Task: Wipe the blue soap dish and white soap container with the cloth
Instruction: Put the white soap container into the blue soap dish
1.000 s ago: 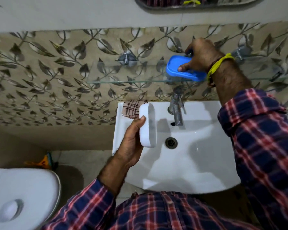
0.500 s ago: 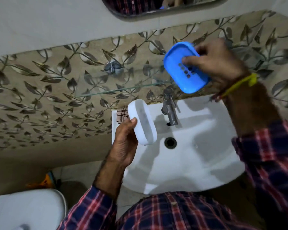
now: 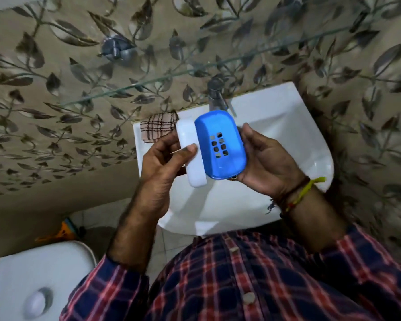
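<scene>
Above the sink (image 3: pixel 287 126), the left hand (image 3: pixel 162 167) grips the white soap container (image 3: pixel 190 154) and the right hand (image 3: pixel 264 163) cradles the blue soap dish (image 3: pixel 220 144), so wiping awaits freeing a hand for the checked cloth (image 3: pixel 158 130) at ten o'clock.

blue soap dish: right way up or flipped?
Flipped. The blue soap dish shows its domed underside with drain holes to the camera, held in the right hand over the sink.
</scene>
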The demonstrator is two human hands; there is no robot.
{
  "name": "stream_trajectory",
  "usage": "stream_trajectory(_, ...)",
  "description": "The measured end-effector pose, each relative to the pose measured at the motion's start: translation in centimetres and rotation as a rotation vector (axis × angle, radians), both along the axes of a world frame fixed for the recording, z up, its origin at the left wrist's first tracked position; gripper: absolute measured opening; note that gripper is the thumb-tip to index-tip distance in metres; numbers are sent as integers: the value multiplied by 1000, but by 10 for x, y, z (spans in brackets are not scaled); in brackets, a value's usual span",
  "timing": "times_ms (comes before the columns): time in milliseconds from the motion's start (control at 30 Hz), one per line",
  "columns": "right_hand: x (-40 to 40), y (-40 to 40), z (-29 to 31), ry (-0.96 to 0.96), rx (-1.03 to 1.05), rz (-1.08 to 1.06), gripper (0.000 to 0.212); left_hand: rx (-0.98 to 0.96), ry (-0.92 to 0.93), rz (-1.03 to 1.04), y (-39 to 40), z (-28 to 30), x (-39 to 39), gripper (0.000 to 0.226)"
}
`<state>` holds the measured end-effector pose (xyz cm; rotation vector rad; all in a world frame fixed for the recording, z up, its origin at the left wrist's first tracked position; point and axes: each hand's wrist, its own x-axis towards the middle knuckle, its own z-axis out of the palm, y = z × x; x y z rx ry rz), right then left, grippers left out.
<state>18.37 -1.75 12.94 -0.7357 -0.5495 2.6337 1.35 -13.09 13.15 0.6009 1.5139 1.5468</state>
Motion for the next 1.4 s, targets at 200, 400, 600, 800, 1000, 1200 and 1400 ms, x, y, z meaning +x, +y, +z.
stream_trajectory(200, -4, -5, -8, 116, -34, 22, 51, -84, 178, 37, 7, 7, 9, 74)
stream_trajectory(400, -3, -17, -14, 98, -11, 35, 50, -165, 230, 31, 7, 5, 18, 81)
stream_trajectory(600, 6, -15, -9, -75, 287, -14, 55, -166, 165, 25, 8, 8, 25, 78)
stream_trajectory(800, 7, -13, -2, -210, 499, -46, 55, -139, 168, 34, 10, 13, 29, 76)
stream_trajectory(1000, 6, -11, -5, -209, 529, -45, 46, -121, 171, 20, 9, 13, 29, 80)
stream_trajectory(1200, 5, -11, -2, -197, 525, -58, 44, -97, 176, 42, 8, 11, 25, 77)
stream_trajectory(1400, 1, -14, 2, -190, 530, -61, 56, -108, 175, 3, 8, 10, 21, 77)
